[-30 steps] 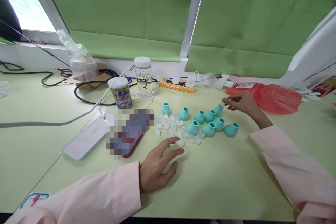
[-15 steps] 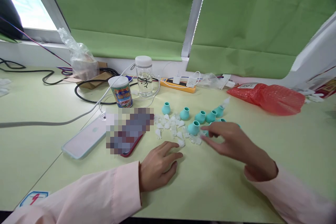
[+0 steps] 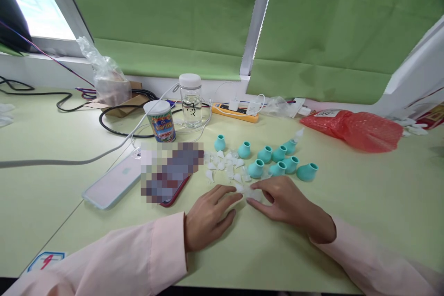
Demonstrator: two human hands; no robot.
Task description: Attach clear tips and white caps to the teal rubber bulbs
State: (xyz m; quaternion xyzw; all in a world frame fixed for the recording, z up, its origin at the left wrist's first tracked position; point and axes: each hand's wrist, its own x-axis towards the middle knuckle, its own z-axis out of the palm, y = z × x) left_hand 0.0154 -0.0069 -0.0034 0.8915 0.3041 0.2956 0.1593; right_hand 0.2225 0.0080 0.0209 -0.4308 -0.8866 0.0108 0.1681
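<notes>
My left hand [image 3: 210, 217] rests on the table with its fingers apart, the index fingertip beside a small white plastic tip [image 3: 239, 188]. Just to the right, my right hand [image 3: 286, 201] has thumb and index finger closed around a small translucent plastic piece [image 3: 254, 193], which is blurred. Behind both hands lie more loose white and clear pieces [image 3: 221, 165]. Several teal bulbs with open necks stand around them, among them a teal bulb [image 3: 255, 170] close to my right hand and a tilted bulb [image 3: 306, 172] on the right. One rear bulb [image 3: 290, 147] carries a translucent tip [image 3: 299, 135].
Left of the pieces lie a pale phone [image 3: 113, 180] and a red-cased phone [image 3: 176, 192], its screen blurred out. Behind stand a noodle cup [image 3: 163, 125] and a lidded bottle [image 3: 191, 111]. A power strip [image 3: 239, 114], cables and a red bag [image 3: 367, 130] line the back.
My right hand has moved left and toward me, from beside the teal bulbs to near my left fingertips. Bulbs it covered now show. My left hand has barely moved.
</notes>
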